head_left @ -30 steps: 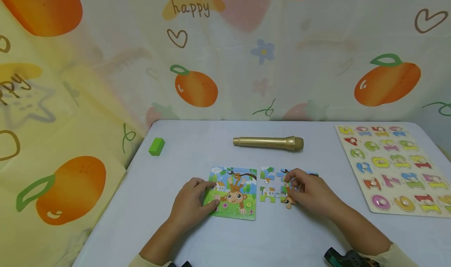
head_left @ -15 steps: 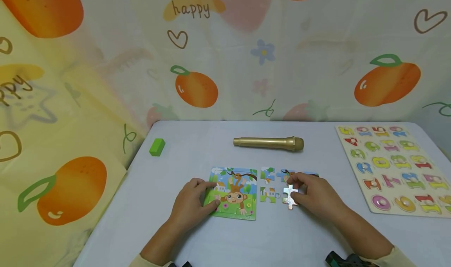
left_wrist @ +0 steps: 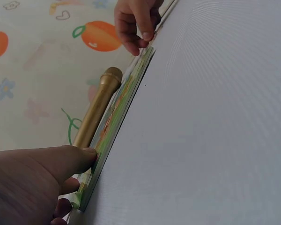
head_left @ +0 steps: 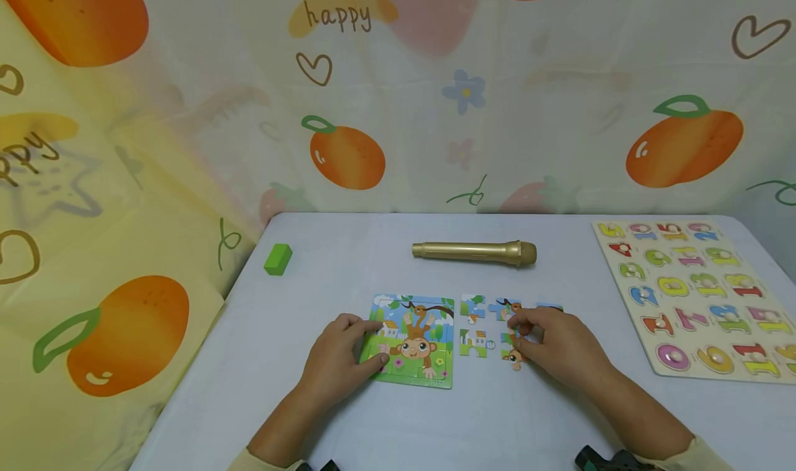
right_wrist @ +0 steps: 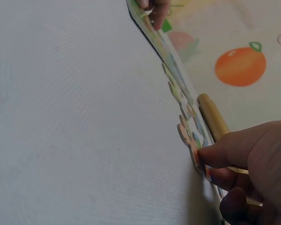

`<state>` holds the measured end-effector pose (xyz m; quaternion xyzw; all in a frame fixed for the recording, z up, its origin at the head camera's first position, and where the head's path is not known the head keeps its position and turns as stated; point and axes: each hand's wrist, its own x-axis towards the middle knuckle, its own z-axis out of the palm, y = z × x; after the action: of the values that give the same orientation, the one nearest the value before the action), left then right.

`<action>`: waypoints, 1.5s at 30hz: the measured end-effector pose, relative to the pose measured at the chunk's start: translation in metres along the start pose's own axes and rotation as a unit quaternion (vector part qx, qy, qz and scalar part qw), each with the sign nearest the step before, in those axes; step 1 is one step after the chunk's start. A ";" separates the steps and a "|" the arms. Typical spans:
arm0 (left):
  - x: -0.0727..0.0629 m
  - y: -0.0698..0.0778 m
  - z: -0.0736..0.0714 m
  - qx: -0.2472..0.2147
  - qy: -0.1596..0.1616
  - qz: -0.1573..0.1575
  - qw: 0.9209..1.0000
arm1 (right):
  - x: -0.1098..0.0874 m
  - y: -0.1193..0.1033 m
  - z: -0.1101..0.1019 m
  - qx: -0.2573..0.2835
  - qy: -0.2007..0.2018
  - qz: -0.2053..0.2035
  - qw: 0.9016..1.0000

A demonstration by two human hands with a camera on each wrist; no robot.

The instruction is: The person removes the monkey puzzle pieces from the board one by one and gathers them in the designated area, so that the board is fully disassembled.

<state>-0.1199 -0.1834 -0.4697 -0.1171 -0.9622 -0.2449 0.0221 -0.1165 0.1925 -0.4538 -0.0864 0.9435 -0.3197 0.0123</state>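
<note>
Largest item observed: a printed cloth point(head_left: 398, 91), with oranges, hearts and the word "happy", hanging behind the table and along its left. The white-covered table point(head_left: 472, 423) carries all items below.

At the table's right lies a number board point(head_left: 684, 269), flat, with coloured numerals set in rows.

The monkey puzzle point(head_left: 413, 343) lies near the middle of the table, its picture facing up. The person's left hand point(head_left: 336, 350) grips its left side, thumb on the picture. The right hand point(head_left: 553, 343), to the right of the puzzle and apart from it, is engaged with a loose piece, thumb and finger pinching it.

Beyond the puzzle, well clear of both hands, a gold microphone point(head_left: 475, 252) lies on its side, mesh head pointing right. A green block point(head_left: 278, 259) sits near the far left corner.

Smallest: loose puzzle pieces point(head_left: 472, 344), laid just right of the monkey puzzle, some partly covered by the right hand. The pinched monkey-face piece point(head_left: 513, 356) is in the nearer row; whether it touches the table cannot be determined.
</note>
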 end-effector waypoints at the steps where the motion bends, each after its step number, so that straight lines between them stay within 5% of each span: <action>1: 0.000 0.000 0.000 -0.001 0.000 0.000 1.000 | 0.000 0.000 0.000 -0.003 0.001 -0.001 1.000; 14: 0.002 0.000 -0.002 -0.026 0.002 -0.008 1.000 | 0.003 0.000 -0.003 0.052 0.052 -0.014 0.997; 36: 0.002 0.024 0.024 -0.045 0.024 0.100 0.994 | 0.032 -0.026 0.009 0.069 -0.044 -0.096 0.992; 45: 0.001 0.022 0.027 -0.041 0.028 0.094 0.994 | 0.047 -0.039 0.024 0.065 -0.084 -0.121 0.987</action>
<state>-0.1154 -0.1514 -0.4829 -0.2009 -0.9351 -0.2842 0.0667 -0.1546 0.1390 -0.4479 -0.2257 0.8991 -0.3707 0.0580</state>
